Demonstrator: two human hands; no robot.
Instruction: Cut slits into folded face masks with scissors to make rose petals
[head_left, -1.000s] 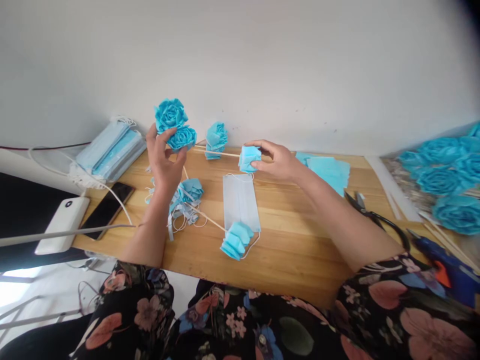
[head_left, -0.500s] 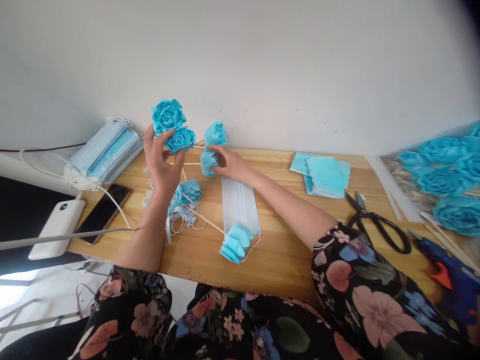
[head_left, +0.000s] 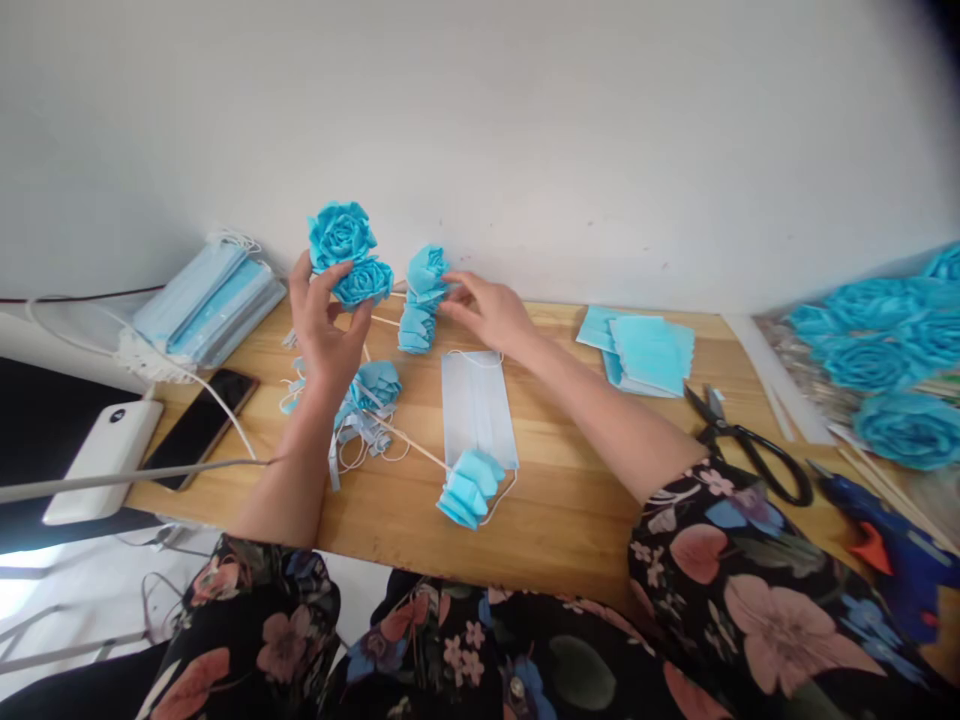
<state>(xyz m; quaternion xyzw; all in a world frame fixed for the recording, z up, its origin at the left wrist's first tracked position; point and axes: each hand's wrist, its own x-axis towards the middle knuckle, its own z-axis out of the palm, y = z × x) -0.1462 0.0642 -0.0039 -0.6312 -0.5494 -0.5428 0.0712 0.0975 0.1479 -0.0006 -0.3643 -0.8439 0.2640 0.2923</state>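
While the left hand [head_left: 324,325] has its fingers clamped on two open blue flowers [head_left: 358,266], the right hand [head_left: 491,312] is just beside the right edge of two folded blue flowers [head_left: 418,328] on the tabletop [head_left: 570,500], thumb and fingers apart; whether the fingertips touch them I cannot tell. A second ago the right hand held the nearer folded one just beyond the pale mask [head_left: 478,400]; now it lies against its neighbour. The left hand hides most of its flowers' stems, and the flower pile [head_left: 900,315] is cut off at far right.
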